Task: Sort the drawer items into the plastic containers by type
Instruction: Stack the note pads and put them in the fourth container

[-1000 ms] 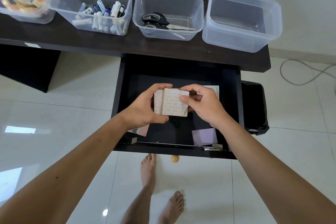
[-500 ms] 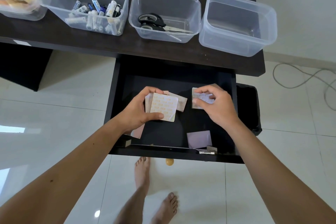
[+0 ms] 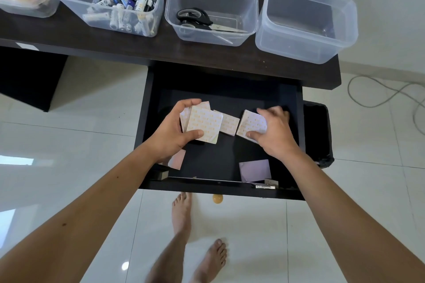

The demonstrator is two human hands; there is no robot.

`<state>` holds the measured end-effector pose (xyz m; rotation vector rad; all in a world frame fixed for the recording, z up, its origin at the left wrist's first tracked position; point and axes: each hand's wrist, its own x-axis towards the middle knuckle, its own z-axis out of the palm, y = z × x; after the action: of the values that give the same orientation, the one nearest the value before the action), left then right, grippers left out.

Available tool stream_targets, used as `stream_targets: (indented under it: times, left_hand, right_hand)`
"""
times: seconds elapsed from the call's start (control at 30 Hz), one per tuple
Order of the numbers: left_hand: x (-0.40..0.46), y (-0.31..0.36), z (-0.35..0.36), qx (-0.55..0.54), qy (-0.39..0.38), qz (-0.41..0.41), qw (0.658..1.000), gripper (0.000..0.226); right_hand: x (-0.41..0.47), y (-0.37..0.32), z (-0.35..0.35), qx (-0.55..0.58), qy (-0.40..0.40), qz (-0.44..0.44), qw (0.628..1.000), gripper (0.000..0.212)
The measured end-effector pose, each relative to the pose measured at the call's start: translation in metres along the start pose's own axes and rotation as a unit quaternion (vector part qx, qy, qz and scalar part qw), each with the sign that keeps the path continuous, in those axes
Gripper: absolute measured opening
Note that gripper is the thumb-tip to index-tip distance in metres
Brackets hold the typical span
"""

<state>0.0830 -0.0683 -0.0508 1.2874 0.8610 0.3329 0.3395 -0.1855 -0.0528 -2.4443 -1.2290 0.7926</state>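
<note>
Fingers and thumb of your left hand (image 3: 174, 131) pinch a small fan of sticky-note pads (image 3: 203, 124) above the open drawer (image 3: 147, 122), patterned backs facing up, while your right hand (image 3: 273, 131) curls around another pad (image 3: 251, 124) near the drawer's right side. One more patterned pad (image 3: 228, 122) lies loose between your hands, and a pink pad (image 3: 177, 159) and a lilac pad (image 3: 254, 170) sit near the front edge. The likely destination, the empty container (image 3: 305, 23), stands on the desk (image 3: 161, 53) at the far right, beside the container with scissors (image 3: 195, 20). The fanned pads in your left hand look loosely stacked; a weak pinch during the lift could let one slide out, so square them first. Adding more to that grip probably raises the risk of dropping them.
</note>
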Motion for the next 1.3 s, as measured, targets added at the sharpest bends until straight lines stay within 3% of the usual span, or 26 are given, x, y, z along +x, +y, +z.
stream_targets:
  times: [0.43, 0.6, 0.83, 0.9, 1.07, 1.2, 1.3]
  left_hand:
    - [0.001, -0.002, -0.001, -0.003, 0.016, -0.016, 1.0, 0.06]
    - [-0.001, 0.002, 0.0, -0.024, -0.006, -0.017, 1.0, 0.054]
    - [-0.002, 0.002, 0.001, -0.058, -0.033, 0.021, 0.998, 0.051]
    - [-0.002, 0.002, 0.0, -0.069, -0.03, 0.014, 0.997, 0.05]
    - [-0.002, 0.004, 0.002, -0.097, -0.014, -0.004, 0.995, 0.04]
    - [-0.003, 0.008, 0.002, -0.117, -0.02, -0.026, 0.993, 0.031]
    - [-0.005, 0.011, 0.002, -0.104, -0.032, -0.028, 0.994, 0.044]
  right_hand:
    - [-0.02, -0.019, -0.03, 0.17, 0.043, -0.049, 0.983, 0.033]
    - [-0.02, -0.039, -0.029, 0.334, -0.045, -0.085, 0.938, 0.035]
    - [-0.011, -0.052, 0.005, 0.293, -0.089, -0.091, 0.948, 0.036]
    - [-0.01, -0.052, 0.01, 0.282, -0.083, -0.084, 0.952, 0.036]
    - [-0.012, -0.06, 0.015, 0.36, -0.123, -0.048, 0.924, 0.034]
    - [-0.011, -0.066, 0.018, 0.326, -0.134, -0.062, 0.934, 0.035]
    - [-0.01, -0.069, 0.022, 0.268, -0.127, -0.096, 0.95, 0.038]
